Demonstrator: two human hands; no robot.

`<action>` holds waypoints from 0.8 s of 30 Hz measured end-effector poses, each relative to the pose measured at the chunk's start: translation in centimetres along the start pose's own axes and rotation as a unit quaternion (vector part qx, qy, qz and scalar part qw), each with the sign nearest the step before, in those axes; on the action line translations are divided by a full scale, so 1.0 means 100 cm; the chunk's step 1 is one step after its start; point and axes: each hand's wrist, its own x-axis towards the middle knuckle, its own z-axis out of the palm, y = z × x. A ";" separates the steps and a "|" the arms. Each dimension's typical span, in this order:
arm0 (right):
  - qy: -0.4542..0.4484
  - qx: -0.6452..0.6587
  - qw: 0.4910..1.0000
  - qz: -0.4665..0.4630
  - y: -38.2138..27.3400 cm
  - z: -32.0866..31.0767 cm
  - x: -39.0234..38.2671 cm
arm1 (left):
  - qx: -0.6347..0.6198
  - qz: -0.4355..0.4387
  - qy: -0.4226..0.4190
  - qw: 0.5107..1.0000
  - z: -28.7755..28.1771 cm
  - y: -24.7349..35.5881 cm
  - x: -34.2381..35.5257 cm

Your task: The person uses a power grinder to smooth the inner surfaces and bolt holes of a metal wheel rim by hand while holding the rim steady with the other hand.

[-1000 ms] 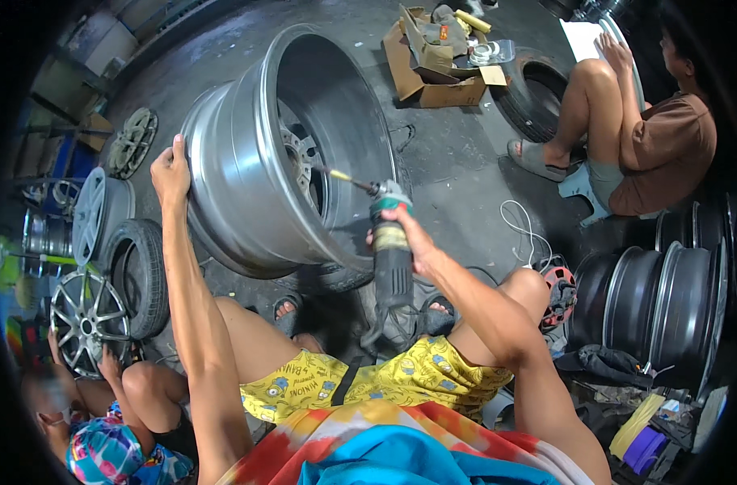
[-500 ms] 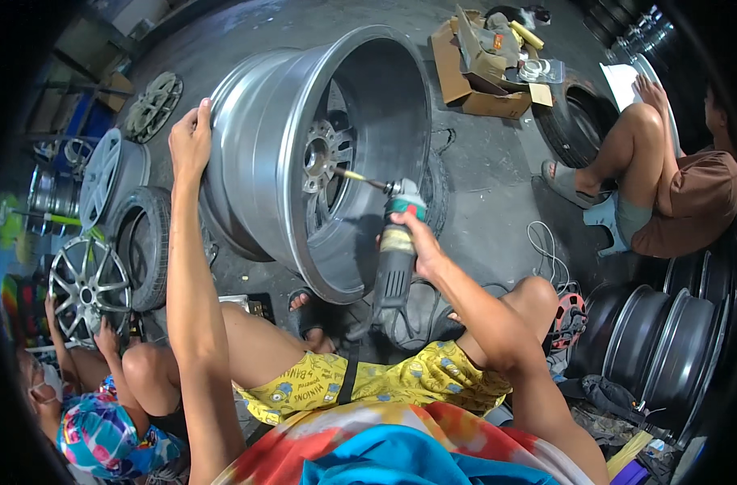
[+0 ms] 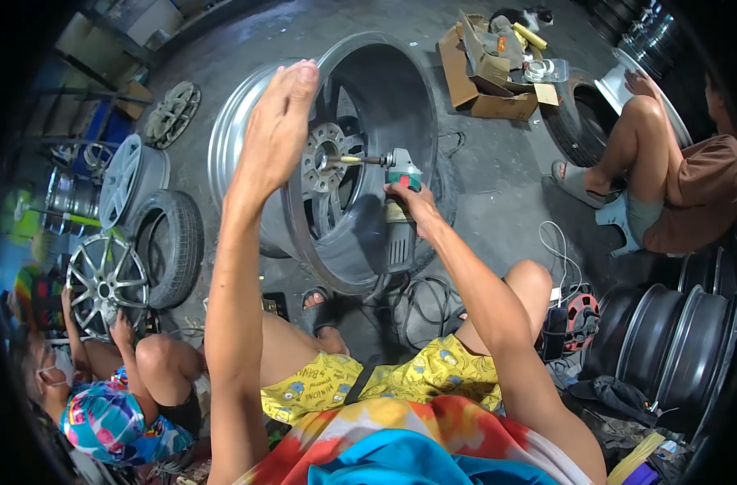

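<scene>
Rightward went our left hand (image 3: pixel 278 133), grip unclear, while our right hand (image 3: pixel 415 204) held the grinder (image 3: pixel 400 234), bit (image 3: pixel 350 160) pointing left at the hub (image 3: pixel 323 176).

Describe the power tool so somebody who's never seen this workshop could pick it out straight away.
Find the big silver wheel rim beyond the yellow patterned shorts. At the rim's open side, the right grip holds the power tool. What sets it apart from the rim is its green, red-patched head on a dark body, with a narrow shaft pointing left.
</scene>
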 end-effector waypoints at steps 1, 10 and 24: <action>0.021 -0.018 1.000 -0.002 0.001 0.002 0.005 | 0.039 0.020 0.019 0.999 0.003 0.002 -0.002; 0.023 -0.031 0.999 -0.030 0.004 -0.007 0.032 | 0.064 0.239 0.064 0.967 0.020 0.050 -0.065; 0.149 -0.428 0.854 -0.257 -0.049 0.050 -0.022 | 0.023 -0.229 -0.265 0.936 0.143 -0.041 -0.158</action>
